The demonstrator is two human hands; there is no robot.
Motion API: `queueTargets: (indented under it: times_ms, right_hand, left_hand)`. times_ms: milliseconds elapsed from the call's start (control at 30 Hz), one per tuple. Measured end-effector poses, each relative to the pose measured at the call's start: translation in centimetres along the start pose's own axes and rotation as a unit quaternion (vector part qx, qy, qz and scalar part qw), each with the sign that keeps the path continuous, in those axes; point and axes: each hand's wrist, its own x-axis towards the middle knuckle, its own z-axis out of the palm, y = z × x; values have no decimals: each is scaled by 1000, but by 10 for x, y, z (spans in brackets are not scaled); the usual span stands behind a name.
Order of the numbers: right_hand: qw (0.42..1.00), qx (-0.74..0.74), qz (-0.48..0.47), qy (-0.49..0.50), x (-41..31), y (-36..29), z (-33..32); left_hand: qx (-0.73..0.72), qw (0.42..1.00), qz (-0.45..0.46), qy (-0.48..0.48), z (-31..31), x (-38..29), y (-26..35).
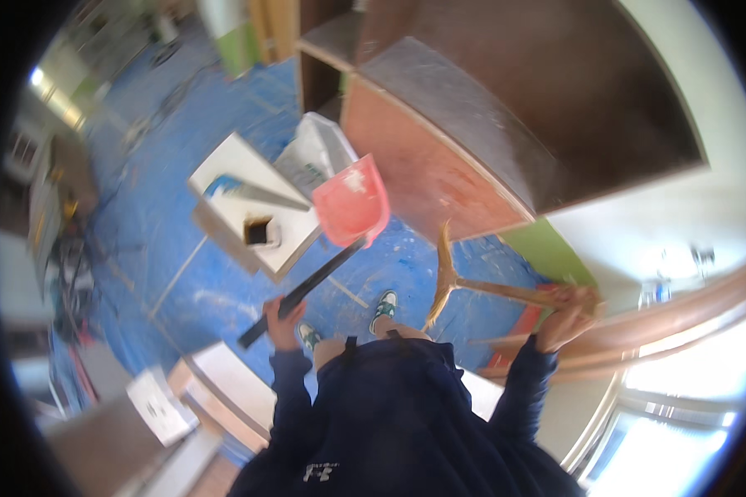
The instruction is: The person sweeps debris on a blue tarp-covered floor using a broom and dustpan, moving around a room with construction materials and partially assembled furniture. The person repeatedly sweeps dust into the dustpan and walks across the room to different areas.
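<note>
My left hand (284, 323) is closed around the dark handle of a red plastic dustpan (352, 205). The pan is beyond that hand, near the edge of a white board, with pale debris or residue on its surface. On the right, my right hand (569, 317) grips the wooden handle of a straw broom (446, 278). Its bristles point towards the middle of the view, over the blue floor. Whether the bristles touch the floor cannot be told.
A white box-like panel (242, 168) bears a blue-and-grey tool and a small dark-topped container. Behind the dustpan is a whitish plastic bag or bin (326, 146). A large cabinet (410, 155) with a reddish side stands ahead right. White-faced boards (233, 379) lie at lower left.
</note>
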Motion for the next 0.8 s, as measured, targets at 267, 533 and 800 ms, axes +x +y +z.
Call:
queueTargets:
  times_ms: [267,533,800]
  right_hand:
    - [944,125,-234,-196,65,-278,-4]
    - [918,-122,-358,-118,152,-138,193]
    - [954,200,-214,-65,191,-16,385]
  left_hand:
    - [128,990,34,-58,-14,-42,110]
    - [128,982,105,-91,30,-12,125]
    - [154,975,154,-41,100,4,114]
